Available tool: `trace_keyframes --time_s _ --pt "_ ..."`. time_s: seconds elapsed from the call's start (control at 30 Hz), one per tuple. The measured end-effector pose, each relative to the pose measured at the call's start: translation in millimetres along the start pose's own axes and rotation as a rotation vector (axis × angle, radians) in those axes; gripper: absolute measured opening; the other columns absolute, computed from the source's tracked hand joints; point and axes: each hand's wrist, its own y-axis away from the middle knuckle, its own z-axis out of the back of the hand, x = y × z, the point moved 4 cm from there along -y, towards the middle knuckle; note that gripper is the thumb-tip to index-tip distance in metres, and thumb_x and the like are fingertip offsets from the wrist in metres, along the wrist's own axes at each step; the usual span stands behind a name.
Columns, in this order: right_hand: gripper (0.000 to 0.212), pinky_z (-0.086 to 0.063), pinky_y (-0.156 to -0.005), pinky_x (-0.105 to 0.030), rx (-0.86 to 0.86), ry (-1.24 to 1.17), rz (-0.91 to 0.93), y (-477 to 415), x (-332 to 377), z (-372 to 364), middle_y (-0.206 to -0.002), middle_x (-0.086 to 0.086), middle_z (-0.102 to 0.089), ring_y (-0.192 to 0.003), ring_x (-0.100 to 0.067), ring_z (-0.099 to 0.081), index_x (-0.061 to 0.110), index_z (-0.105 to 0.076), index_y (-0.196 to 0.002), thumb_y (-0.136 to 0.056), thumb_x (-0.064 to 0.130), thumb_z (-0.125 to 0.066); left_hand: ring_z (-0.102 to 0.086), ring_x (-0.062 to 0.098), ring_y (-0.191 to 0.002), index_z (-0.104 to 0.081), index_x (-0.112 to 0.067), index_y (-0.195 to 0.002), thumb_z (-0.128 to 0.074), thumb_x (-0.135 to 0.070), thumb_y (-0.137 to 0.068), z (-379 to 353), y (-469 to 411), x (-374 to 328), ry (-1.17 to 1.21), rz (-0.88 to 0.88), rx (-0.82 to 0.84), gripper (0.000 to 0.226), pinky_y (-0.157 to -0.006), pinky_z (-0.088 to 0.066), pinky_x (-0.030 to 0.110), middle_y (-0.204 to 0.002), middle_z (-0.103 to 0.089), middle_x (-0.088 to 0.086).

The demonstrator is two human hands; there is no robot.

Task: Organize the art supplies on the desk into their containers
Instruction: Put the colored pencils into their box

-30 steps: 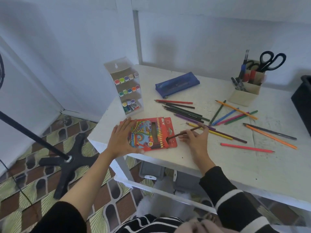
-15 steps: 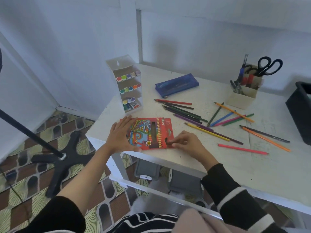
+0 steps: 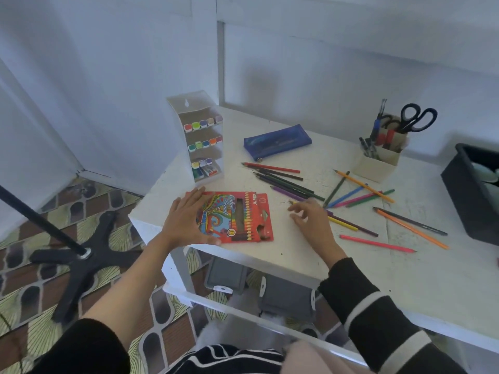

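**Left hand flat on pencil box; right hand empty beside loose pencils**

The left hand (image 3: pixel 186 220) lay palm-down on the red pencil box (image 3: pixel 243 220), fingers straight and spread over its left portion, thumb along its near edge. The box lay flat on the white desk (image 3: pixel 297 255), its right end reaching past the left fingertips towards the right hand (image 3: pixel 310 220), with bare desk between. The right fingers were loosely curled and gripped nothing. A yellow pencil (image 3: pixel 342 223) ran beneath that hand, its tip just at the fingertips. The loose coloured pencils (image 3: pixel 286 182) lay scattered beyond and to the right of the right fingers. Whether the right fingertips touched the desk could not be determined.
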Motion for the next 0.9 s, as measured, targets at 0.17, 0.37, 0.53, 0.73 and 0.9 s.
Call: trace_keyframes --time_s 0.17,0.37,0.53,0.73,0.9 --pt "0.025 -0.049 -0.074 -0.032 0.02 0.307 -0.047 -30.1 -22.5 8.9 -0.105 -0.005 -0.048 -0.095 -0.018 -0.047 0.01 -0.066 -0.11 -0.086 0.02 -0.065 -0.013 0.022 -0.146 -0.029 -0.025 -0.146 -0.029 -0.104 -0.035 1.1 -0.6 -0.9 -0.002 0.005 0.019 0.136 -0.116 -0.005 0.051 -0.157 -0.019 0.0" --pt "0.007 -0.051 -0.069 -0.035 0.066 0.41 0.014 -38.7 -13.3 10.5 -0.096 -0.002 -0.057 -0.093 -0.018 -0.05 0.012 -0.071 -0.085 -0.084 0.016 -0.065 -0.009 0.021 -0.146 -0.026 -0.029 -0.146 -0.028 -0.104 -0.034 -0.7 -0.7 2.4 -0.009 0.018 0.044 0.135 -0.117 -0.003 0.05 -0.158 -0.014 -0.002" --pt "0.008 -0.051 -0.066 -0.029 0.038 0.24 0.045 -37.3 5.2 32.8 -0.084 0.008 -0.062 -0.076 -0.014 -0.058 0.017 -0.063 -0.093 -0.086 0.021 -0.063 -0.007 0.018 -0.147 -0.023 -0.029 -0.147 -0.027 -0.105 -0.032 -2.9 -1.3 5.3 -0.029 0.023 0.053 0.138 -0.118 -0.002 0.048 -0.159 -0.011 -0.003" --pt "0.028 -0.051 -0.055 -0.02 -0.23 -0.403 0.052 -36.5 32.1 75.7 -0.079 -0.008 -0.061 -0.059 -0.015 -0.058 0.017 -0.048 -0.113 -0.09 0.002 -0.055 -0.009 0.02 -0.147 -0.025 -0.027 -0.147 -0.028 -0.105 -0.034 -4.4 -2.6 6.7 -0.018 0.015 0.037 0.138 -0.118 -0.003 0.049 -0.159 -0.013 -0.002" --pt "0.015 -0.057 -0.058 -0.026 -0.288 -0.683 -0.213 -19.8 7.3 59.4 -0.082 -0.014 -0.064 -0.056 -0.014 -0.064 0.009 -0.049 -0.108 -0.095 0.001 -0.047 -0.008 0.02 -0.147 -0.024 -0.028 -0.147 -0.027 -0.104 -0.033 -4.8 -2.3 6.2 -0.015 0.018 0.046 0.138 -0.118 -0.002 0.048 -0.159 -0.012 -0.002"
